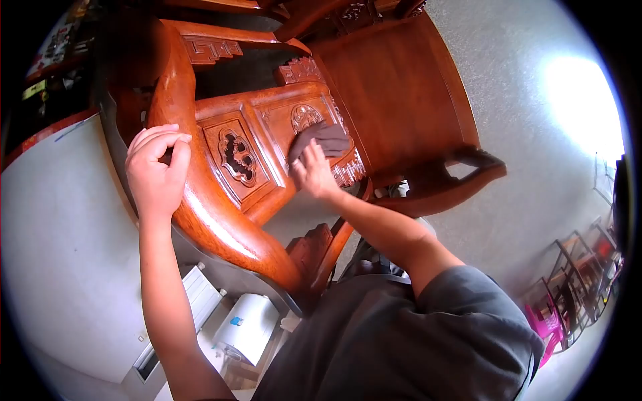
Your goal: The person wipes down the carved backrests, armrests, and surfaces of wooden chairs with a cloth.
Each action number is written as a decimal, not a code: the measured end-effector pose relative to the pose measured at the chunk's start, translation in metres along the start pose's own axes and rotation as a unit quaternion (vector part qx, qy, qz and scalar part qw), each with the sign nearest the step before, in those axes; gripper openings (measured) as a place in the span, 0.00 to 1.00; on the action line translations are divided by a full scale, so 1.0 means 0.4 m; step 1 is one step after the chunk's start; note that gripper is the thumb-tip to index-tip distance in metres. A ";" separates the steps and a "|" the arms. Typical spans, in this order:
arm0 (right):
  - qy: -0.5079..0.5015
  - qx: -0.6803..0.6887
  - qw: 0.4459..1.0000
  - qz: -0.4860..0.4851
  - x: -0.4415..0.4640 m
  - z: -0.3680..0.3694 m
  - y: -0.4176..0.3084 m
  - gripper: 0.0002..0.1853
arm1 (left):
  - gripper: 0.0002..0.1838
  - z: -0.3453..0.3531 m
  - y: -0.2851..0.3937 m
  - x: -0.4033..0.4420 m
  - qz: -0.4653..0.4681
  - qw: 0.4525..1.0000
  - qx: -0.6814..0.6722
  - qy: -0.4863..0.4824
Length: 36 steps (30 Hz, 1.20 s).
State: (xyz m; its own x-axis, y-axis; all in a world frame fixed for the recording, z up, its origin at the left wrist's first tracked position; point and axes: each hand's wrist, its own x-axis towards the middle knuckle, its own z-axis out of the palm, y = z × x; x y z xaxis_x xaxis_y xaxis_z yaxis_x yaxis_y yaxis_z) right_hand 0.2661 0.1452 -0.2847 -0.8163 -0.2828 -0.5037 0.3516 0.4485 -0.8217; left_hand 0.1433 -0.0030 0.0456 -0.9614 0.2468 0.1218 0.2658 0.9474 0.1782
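Note:
A carved reddish-brown wooden chair (221, 220) has its curved top rail toward me, with the seat (401, 93) beyond at the right. My right hand (313, 168) presses a dark cloth (328, 139) against the carved back panel, beside the round carving; its fingers lie spread over the cloth. My left hand (159, 157) rests at the outer edge of the curved top rail, fingers bent, thumb and forefinger curled toward each other. No object shows in it. An openwork carving (237, 157) sits in the panel between my hands.
A white cylindrical tank (247, 327) stands below the chair at the lower left. More dark wooden furniture adjoins the chair at the top. Metal racks (578, 281) and a pink plastic stool (545, 327) stand at the far right. Bright light falls on the grey floor (515, 100).

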 end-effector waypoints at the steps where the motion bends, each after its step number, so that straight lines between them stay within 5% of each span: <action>1: -0.034 -0.005 0.999 -0.026 -0.024 -0.018 -0.046 0.43 | 0.04 0.001 0.000 -0.001 0.005 1.000 0.006 0.000; 8: 0.099 0.021 0.995 -0.013 0.234 -0.005 0.022 0.43 | 0.07 0.000 -0.011 -0.005 -0.012 1.000 0.005 -0.024; 13: 0.144 0.040 0.989 -0.018 0.136 0.045 0.072 0.33 | 0.07 0.002 -0.012 -0.006 -0.021 1.000 -0.009 -0.006; 20: 0.131 0.170 0.961 -0.173 -0.212 -0.037 -0.225 0.22 | 0.06 0.012 -0.016 -0.006 0.001 0.999 -0.020 0.031; 23: 0.117 0.196 0.937 -0.264 -0.216 -0.035 -0.300 0.28 | 0.07 0.007 -0.014 -0.008 0.001 1.000 -0.007 0.030; 29: 0.063 0.131 0.953 -0.264 0.019 -0.086 -0.387 0.41 | 0.09 0.012 -0.021 -0.003 -0.021 1.000 -0.008 0.022; 36: 0.070 0.152 0.938 -0.303 -0.205 -0.076 -0.295 0.25 | 0.12 0.012 -0.030 -0.009 -0.031 0.999 -0.001 0.017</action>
State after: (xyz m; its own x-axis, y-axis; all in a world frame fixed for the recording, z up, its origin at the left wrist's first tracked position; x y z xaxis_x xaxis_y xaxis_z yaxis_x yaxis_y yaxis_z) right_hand 0.2776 0.1411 -0.1383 -0.9535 -0.2837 0.1021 -0.0988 -0.0262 -0.9948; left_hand 0.1431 -0.0142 0.0383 -0.9732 0.1797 0.1435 0.2051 0.9605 0.1881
